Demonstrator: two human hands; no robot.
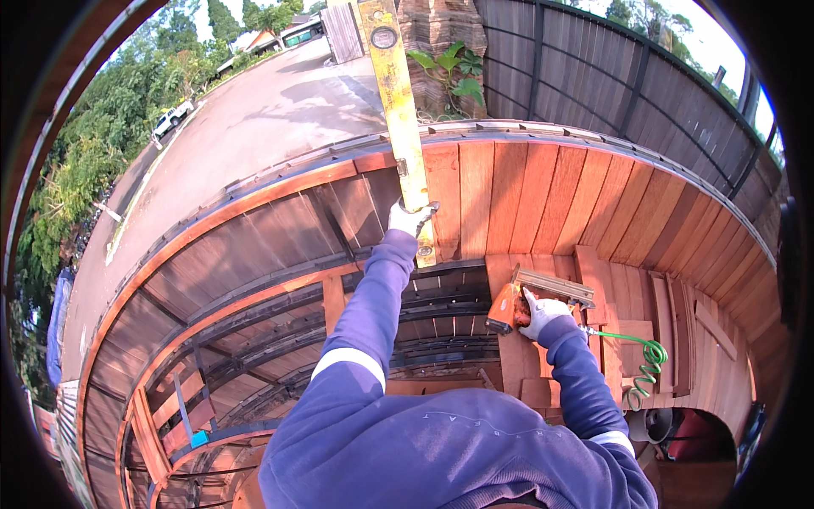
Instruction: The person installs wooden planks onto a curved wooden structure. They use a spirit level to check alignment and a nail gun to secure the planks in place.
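Note:
A long yellow spirit level stretches away from me, worn and stained, its near end beside the edge of the reddish wooden boards. My left hand, in a white glove, is closed around it near that end. My right hand, also gloved, grips an orange nail gun above lower planks on the right. The gun's long magazine points right, and a green coiled air hose runs from it. Part of the gun's handle is hidden by my fingers.
Dark curved frame beams with gaps between them lie below my arms. Loose wooden pieces rest at the right. A dark slatted fence stands beyond the boards. Paved ground and a parked white vehicle are at far left.

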